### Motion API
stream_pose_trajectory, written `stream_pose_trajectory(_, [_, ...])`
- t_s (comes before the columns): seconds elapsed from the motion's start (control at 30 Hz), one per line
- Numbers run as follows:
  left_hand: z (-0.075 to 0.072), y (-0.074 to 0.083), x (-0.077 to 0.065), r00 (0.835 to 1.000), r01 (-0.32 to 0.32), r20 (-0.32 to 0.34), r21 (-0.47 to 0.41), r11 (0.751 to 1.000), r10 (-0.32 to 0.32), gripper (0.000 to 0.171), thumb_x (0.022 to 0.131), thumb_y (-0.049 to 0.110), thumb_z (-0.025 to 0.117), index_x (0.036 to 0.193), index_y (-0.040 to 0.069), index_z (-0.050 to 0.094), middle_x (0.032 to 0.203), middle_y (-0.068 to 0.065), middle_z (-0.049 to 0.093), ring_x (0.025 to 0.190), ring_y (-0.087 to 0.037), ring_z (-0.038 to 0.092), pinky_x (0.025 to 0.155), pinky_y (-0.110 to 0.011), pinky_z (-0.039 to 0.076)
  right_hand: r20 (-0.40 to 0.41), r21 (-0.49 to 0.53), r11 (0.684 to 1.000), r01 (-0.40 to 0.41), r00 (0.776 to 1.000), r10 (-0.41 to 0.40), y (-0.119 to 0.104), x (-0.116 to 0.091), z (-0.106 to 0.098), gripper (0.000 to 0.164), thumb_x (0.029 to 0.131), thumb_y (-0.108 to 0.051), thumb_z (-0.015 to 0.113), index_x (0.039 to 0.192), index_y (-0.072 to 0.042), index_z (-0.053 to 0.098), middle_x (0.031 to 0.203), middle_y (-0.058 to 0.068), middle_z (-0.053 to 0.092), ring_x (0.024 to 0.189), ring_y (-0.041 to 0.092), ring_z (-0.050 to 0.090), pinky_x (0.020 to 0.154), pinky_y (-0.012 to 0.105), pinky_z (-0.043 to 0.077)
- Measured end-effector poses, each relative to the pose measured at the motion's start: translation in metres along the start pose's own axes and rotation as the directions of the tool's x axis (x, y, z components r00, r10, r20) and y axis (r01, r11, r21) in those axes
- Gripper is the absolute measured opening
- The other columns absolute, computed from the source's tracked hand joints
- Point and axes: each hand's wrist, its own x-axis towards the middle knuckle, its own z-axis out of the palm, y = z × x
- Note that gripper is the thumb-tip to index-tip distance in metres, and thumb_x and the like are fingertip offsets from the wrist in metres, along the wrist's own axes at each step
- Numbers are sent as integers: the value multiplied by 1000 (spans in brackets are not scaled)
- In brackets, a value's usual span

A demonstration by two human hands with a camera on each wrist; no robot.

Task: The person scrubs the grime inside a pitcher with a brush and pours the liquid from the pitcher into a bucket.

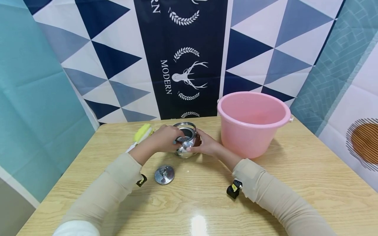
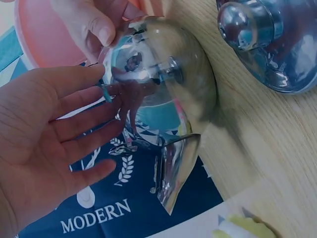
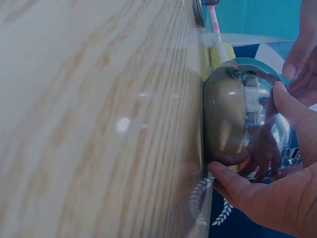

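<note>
Near the table's far edge, your right hand grips the shiny, rounded teapot; your left hand meets its rim, grip unclear.

Head pic bright, tbl glare; wrist pics dimmer

Far dark panel: white capitals "MODERN", turned sideways, left of the panel's middle
Panel's top left: white letters "RN", cut off by the frame edge
Left wrist view: "MODERN" again, slightly slanted
Yellow tag near right sleeve: marking too small to read
</note>
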Motion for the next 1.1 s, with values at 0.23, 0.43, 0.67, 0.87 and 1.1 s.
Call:
stream_pose_trajectory(0.23, [-1, 2, 9, 992, 42, 117, 10, 999, -43, 3, 84, 16, 67, 81, 14, 67, 72, 4, 59, 66, -14, 50, 62, -39, 44, 1, 10, 1000, 2, 1000, -2, 1, 1, -1, 93, 80, -17, 82, 154, -12, 26, 150, 18, 36, 139, 31, 30, 114, 48, 20])
stream_pose_trajectory(0.43, [-5, 5, 14, 973, 66, 221, -11, 998, -62, 14, 88, 16, 65, 74, 16, 61, 65, 6, 50, 63, -14, 45, 60, -34, 39, 8, 27, 1000, 1, 1000, -1, 2, 2, -1, 94, 80, -12, 81, 154, -10, 23, 151, 20, 34, 139, 33, 28, 114, 49, 20])
stream_pose_trajectory(0.67, [-11, 6, 14, 975, 68, 212, -24, 997, -61, 18, 89, 17, 66, 71, 16, 61, 64, 6, 51, 63, -13, 47, 61, -35, 40, 10, 17, 1000, -10, 1000, 10, 3, 4, -1, 94, 81, -13, 81, 154, -10, 23, 152, 19, 33, 140, 33, 27, 115, 49, 18])
stream_pose_trajectory(0.87, [-11, 3, 15, 988, 42, 151, -43, 998, -35, 17, 86, 10, 66, 70, 14, 61, 64, 5, 52, 60, -13, 45, 59, -30, 40, 4, 2, 1000, 1, 1000, -1, 2, 2, -1, 92, 81, -17, 81, 154, -12, 25, 150, 18, 36, 138, 31, 30, 114, 47, 21])
stream_pose_trajectory(1.1, [-9, 2, 14, 997, 32, 66, -44, 999, -29, 17, 79, -6, 62, 82, 7, 72, 78, 1, 66, 72, -16, 60, 70, -32, 51, 1, 15, 1000, -10, 1000, 10, 2, 1, 1, 92, 80, -16, 82, 153, -12, 26, 148, 18, 38, 136, 32, 34, 113, 47, 25])
